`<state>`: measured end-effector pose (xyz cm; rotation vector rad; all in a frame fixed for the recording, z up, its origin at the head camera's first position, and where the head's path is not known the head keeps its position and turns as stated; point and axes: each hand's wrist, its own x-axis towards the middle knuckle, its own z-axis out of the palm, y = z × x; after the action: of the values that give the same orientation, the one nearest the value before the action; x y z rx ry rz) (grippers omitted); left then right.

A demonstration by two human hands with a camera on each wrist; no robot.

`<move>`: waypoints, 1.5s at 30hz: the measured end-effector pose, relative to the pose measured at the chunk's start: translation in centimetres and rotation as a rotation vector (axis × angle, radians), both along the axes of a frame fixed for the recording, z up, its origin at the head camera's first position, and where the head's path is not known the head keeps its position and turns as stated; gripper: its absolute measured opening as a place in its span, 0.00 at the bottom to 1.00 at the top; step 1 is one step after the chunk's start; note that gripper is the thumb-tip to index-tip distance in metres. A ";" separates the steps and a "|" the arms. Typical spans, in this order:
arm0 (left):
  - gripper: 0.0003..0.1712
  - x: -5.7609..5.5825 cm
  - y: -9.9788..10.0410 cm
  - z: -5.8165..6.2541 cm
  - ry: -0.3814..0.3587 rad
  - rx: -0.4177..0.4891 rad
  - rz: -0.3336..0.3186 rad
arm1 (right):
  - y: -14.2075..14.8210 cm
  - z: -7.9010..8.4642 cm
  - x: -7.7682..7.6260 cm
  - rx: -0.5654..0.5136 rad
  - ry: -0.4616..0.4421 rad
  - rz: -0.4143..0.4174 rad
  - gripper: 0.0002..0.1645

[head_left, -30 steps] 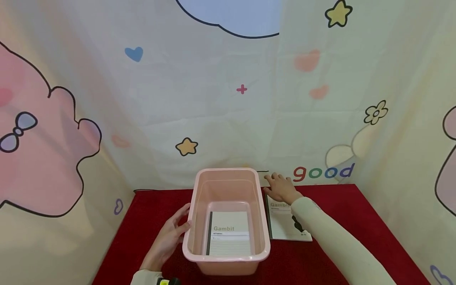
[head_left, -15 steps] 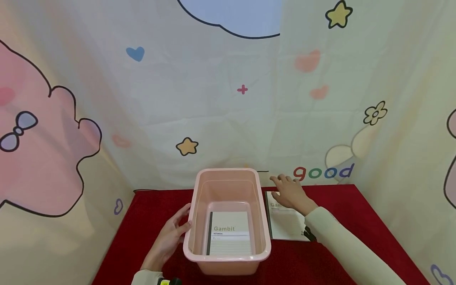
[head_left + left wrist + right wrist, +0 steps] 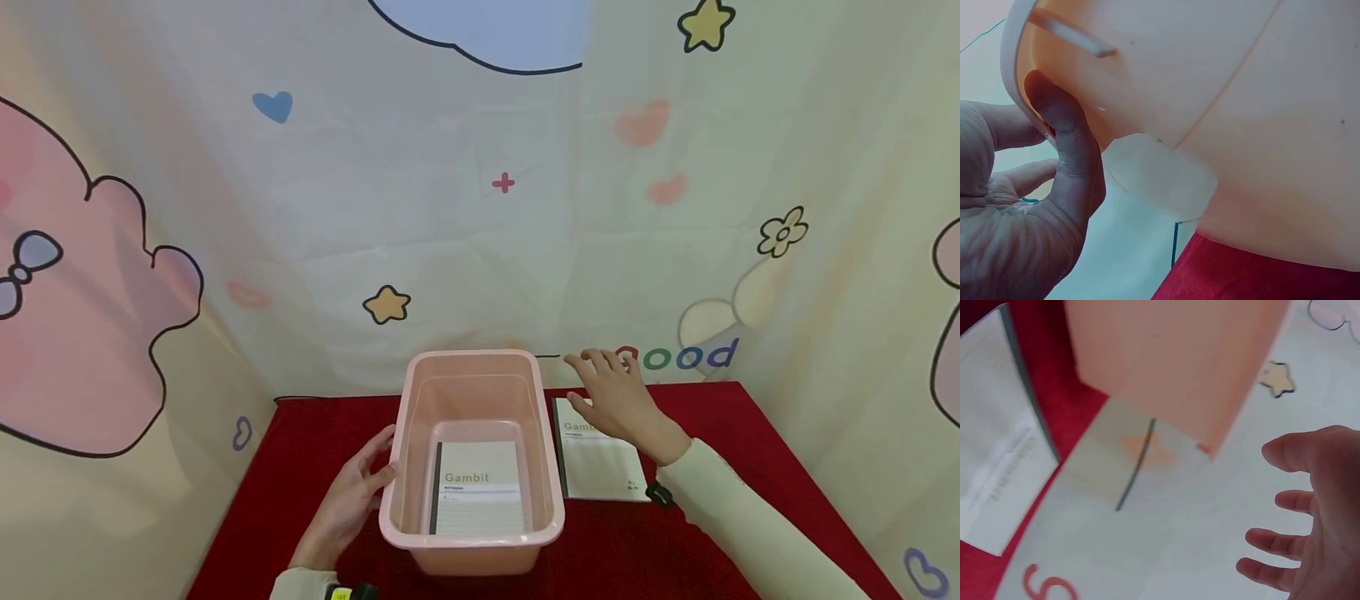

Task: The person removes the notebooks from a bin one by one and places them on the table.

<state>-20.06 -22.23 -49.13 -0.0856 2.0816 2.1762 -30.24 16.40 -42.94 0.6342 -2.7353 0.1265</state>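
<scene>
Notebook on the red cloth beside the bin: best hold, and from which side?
Probably the right edge, coming from the right, pinching top and underside. The notebook lies flat on the red cloth, so an edge likely needs lifting first; its left edge sits close beside the pink bin, leaving less room there.

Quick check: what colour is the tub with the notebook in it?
The tub is pale pink, seen best in the head view.
</scene>
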 end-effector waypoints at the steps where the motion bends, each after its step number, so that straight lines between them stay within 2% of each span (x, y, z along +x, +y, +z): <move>1: 0.35 0.0 -0.1 0.0 0.001 0.003 0.000 | -0.3 0.5 0.1 0.000 0.013 0.008 0.34; 6: 0.35 -0.1 -0.2 0.0 -0.001 0.001 0.002 | -1.8 2.7 1.0 0.005 0.061 0.051 0.34; 12: 0.36 0.0 -0.2 0.0 -0.009 0.008 0.005 | -4.0 4.7 2.1 -0.018 0.064 0.103 0.34; 28: 0.36 0.0 -0.1 0.1 -0.016 -0.014 0.016 | -10.7 7.9 3.6 0.004 0.078 0.201 0.33; 33: 0.36 -0.1 -0.2 0.0 -0.014 -0.020 0.016 | -13.0 7.9 3.6 0.040 0.046 0.209 0.33; 38: 0.36 -0.2 -0.2 0.2 -0.012 -0.021 0.011 | -15.4 6.6 3.0 0.091 -0.028 0.204 0.33; 45: 0.36 0.0 -0.1 0.0 -0.019 -0.011 0.006 | -17.8 5.5 2.3 0.053 -0.111 0.164 0.34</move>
<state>-20.08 -22.36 -49.13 -0.1132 2.0858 2.1585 -27.91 -1.39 -37.41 0.8924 -2.7973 0.1312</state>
